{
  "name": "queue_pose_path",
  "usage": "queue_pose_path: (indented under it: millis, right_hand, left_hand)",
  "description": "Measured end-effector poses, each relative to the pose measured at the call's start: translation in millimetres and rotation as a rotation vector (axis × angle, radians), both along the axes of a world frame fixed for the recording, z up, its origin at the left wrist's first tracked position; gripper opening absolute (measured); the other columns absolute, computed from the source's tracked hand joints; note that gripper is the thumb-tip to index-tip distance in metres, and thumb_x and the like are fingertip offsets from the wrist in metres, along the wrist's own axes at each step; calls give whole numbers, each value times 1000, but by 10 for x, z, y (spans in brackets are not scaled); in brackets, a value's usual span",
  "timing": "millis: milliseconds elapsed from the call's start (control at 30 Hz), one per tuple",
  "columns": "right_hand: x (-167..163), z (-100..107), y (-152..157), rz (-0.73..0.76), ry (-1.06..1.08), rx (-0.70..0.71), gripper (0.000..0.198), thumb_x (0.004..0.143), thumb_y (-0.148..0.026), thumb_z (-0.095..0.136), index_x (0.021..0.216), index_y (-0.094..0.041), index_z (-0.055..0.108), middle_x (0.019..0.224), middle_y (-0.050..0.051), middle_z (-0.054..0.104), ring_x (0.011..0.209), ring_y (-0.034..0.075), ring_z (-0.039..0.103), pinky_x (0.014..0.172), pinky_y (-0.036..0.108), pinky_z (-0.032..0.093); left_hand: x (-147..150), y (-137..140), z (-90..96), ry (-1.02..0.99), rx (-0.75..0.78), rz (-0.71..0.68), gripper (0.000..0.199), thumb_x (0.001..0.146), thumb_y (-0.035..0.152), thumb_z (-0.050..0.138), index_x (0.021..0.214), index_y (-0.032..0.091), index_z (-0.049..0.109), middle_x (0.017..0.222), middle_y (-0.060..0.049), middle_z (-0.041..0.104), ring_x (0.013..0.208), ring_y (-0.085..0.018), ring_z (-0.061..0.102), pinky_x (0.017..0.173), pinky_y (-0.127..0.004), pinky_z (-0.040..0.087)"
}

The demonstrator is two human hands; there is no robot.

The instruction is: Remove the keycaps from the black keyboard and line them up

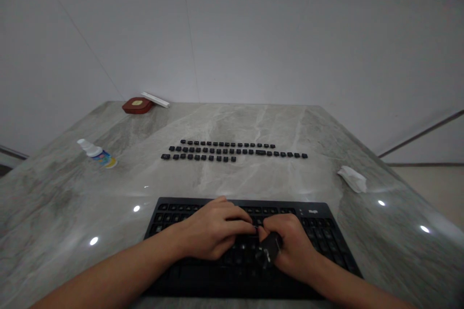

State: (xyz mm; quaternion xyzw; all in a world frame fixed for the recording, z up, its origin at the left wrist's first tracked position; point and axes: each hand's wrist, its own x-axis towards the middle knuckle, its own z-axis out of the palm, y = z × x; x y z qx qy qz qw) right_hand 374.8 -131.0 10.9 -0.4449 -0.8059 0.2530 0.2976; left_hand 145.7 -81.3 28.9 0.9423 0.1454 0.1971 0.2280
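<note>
A black keyboard (203,277) lies at the front of the marble-patterned table, partly covered by both forearms. My right hand (292,246) is closed round a black-handled tool (270,248) above the middle of the keys; the tool's working end is mostly hidden by fingers. Coming from the left, my left hand (217,229) rests low over the keys, its fingers bent together and meeting the right fingertips. Whatever is between the left fingertips is too small to tell. Beyond the keyboard, loose black keycaps (224,151) are laid out in three rows.
A white spray bottle (97,153) with a colourful label lies at the left. Near the back edge are a reddish-brown box (137,105) and a white strip-like object (155,100). A crumpled white tissue (352,178) sits at the right. A pale wall (246,43) stands behind the table.
</note>
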Motion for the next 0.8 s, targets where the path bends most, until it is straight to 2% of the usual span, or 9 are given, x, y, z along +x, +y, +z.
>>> queue_pose_path:
  millis: [300, 433, 500, 600, 800]
  right_hand:
    - [3, 63, 49, -29, 29, -18, 31, 77, -13, 51, 47, -18, 40, 42, -5, 41, 38, 6, 36, 44, 22, 22]
    - [10, 46, 45, -24, 51, -17, 32, 80, -14, 51, 50, -18, 40, 43, -6, 39, 40, 6, 35, 45, 21, 23]
    - [11, 42, 43, -22, 63, -14, 34, 83, -15, 50, 51, -18, 39, 44, -6, 37, 41, 6, 35, 45, 20, 24]
    - [8, 43, 45, -12, 76, 5, 38, 87, -16, 49, 51, -18, 37, 46, -6, 35, 41, 6, 33, 45, 21, 24]
    - [0, 61, 50, -19, 76, 54, 41, 89, -16, 48, 51, -19, 33, 46, -7, 31, 40, 6, 31, 44, 21, 23]
  left_hand:
    - [25, -2, 8, 62, 87, -1, 38, 82, 9, 50, 118, 19, 60, 117, -6, 67, 83, -19, 59, 75, -36, 45]
    - [36, -8, -5, 55, 85, 11, 30, 88, 13, 51, 116, 18, 61, 113, -7, 68, 83, -18, 59, 75, -34, 44]
    - [43, -5, -13, 42, 96, 21, 21, 93, 21, 54, 111, 18, 63, 111, -7, 69, 82, -17, 60, 74, -33, 44]
    - [48, 5, -28, 22, 116, 35, 20, 96, 33, 57, 106, 18, 63, 108, -5, 70, 80, -16, 60, 72, -32, 42]
    - [48, 19, -53, -3, 117, 44, 18, 98, 32, 54, 101, 17, 64, 105, -5, 71, 80, -15, 62, 70, -31, 42]
